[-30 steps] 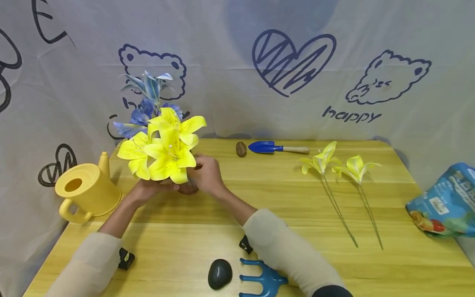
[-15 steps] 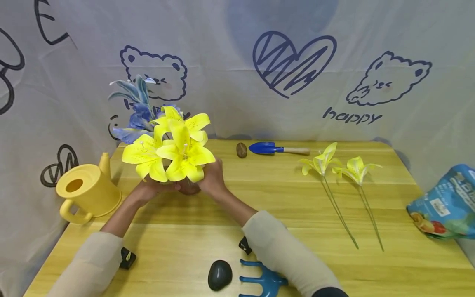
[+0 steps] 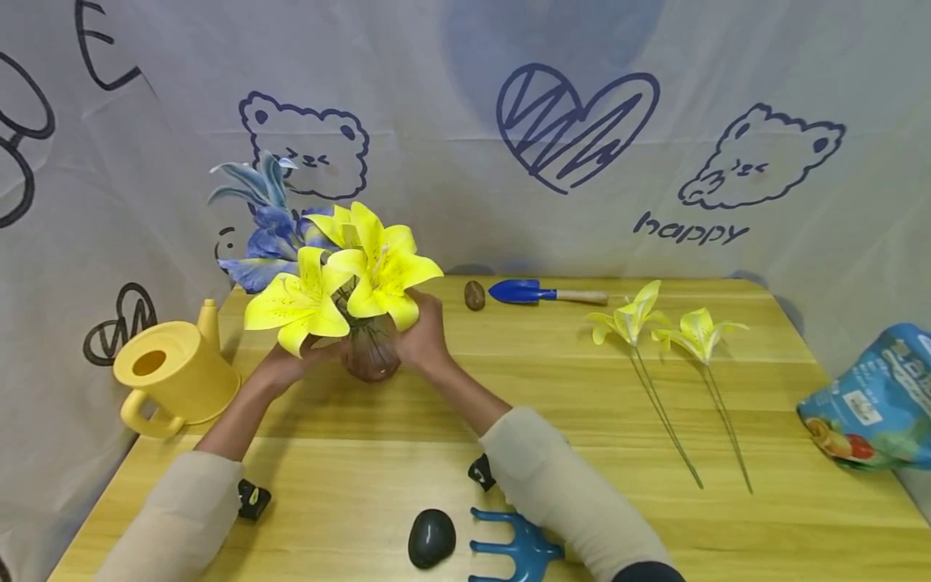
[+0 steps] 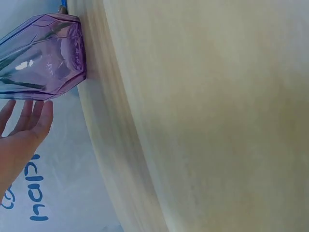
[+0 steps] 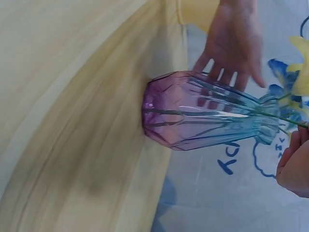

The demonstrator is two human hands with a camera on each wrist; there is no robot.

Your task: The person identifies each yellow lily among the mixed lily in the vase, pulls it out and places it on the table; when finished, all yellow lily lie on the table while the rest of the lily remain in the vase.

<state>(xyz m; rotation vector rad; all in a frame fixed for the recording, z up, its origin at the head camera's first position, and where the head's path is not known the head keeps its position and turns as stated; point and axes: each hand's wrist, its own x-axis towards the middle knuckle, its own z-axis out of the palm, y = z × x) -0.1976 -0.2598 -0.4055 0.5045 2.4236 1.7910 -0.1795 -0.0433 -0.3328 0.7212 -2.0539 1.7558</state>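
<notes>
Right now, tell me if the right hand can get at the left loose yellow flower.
Probably yes: only tabletop shows between the right hand and the loose yellow flower, though that hand seems to be pinching a stem.

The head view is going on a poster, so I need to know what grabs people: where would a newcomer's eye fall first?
Most likely on the bright yellow flowers left of centre, massed in front of blue ones, above a see-through vase between the left hand and right hand. Next might come the yellow watering can at the far left, then the big heart drawing high on the backdrop.
</notes>
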